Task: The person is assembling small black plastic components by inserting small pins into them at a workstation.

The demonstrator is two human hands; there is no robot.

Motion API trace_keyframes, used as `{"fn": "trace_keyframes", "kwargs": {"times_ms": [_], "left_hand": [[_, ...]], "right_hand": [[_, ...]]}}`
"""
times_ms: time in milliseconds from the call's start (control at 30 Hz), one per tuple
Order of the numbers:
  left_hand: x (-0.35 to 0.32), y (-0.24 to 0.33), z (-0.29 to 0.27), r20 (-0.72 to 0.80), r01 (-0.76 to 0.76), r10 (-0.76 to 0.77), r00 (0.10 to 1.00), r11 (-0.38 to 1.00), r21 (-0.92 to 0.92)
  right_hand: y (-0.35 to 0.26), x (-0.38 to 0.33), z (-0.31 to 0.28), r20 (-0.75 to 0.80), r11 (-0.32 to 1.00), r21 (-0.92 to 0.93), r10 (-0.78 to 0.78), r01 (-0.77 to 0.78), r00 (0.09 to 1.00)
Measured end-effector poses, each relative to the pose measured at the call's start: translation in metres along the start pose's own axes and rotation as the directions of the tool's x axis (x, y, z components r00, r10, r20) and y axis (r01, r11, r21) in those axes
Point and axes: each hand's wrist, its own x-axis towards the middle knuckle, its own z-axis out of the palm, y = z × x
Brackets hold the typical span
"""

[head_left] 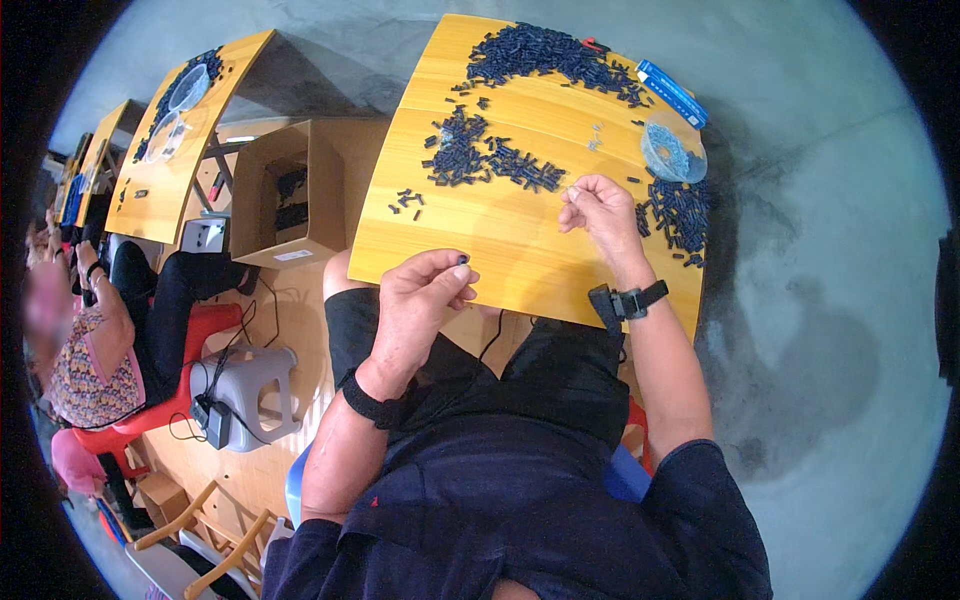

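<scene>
My left hand (pixel 425 292) is closed over the table's near edge, thumb and forefinger pinching a small black piece (pixel 462 260) like those on the table. Above the wooden table (pixel 480 240), my right hand (pixel 602 212) is also pinched; whatever its fingertips hold is too small or hidden to make out. Short black tube-like pieces lie in a cluster (pixel 458 150) ahead of my hands, in a large heap (pixel 540 55) along the far edge, and in a pile (pixel 680 215) right of my right hand. A clear round tub (pixel 672 152) of tiny pale-blue parts stands beside that pile.
A blue box (pixel 672 93) and a red object (pixel 595 45) lie by the far edge. Left of the table stand an open cardboard box (pixel 330 190) and a grey stool (pixel 255 395). Another person (pixel 100 350) sits at a second table (pixel 160 195) holding similar black pieces.
</scene>
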Motion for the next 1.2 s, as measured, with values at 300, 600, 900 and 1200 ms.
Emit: {"fn": "trace_keyframes", "kwargs": {"times_ms": [300,600,900,1200], "left_hand": [[-0.005,0.002,0.005,0.022,-0.008,0.008,1.000,1.000,0.019],[-0.008,0.001,0.003,0.026,-0.022,0.021,0.999,1.000,0.014],[-0.009,0.003,0.002,0.031,-0.018,0.018,0.999,1.000,0.006],[-0.009,0.003,0.002,0.023,-0.021,0.021,1.000,1.000,0.009]], "right_hand": [[-0.036,-0.043,0.037,0.275,0.818,0.562,-0.043,-0.124,0.960],[-0.053,-0.061,0.052,0.371,0.771,0.598,-0.024,-0.219,0.928],[-0.060,-0.068,0.058,0.416,0.670,0.685,-0.040,-0.285,0.908],[-0.066,-0.070,0.059,0.456,0.639,0.695,-0.039,-0.329,0.889]]}}
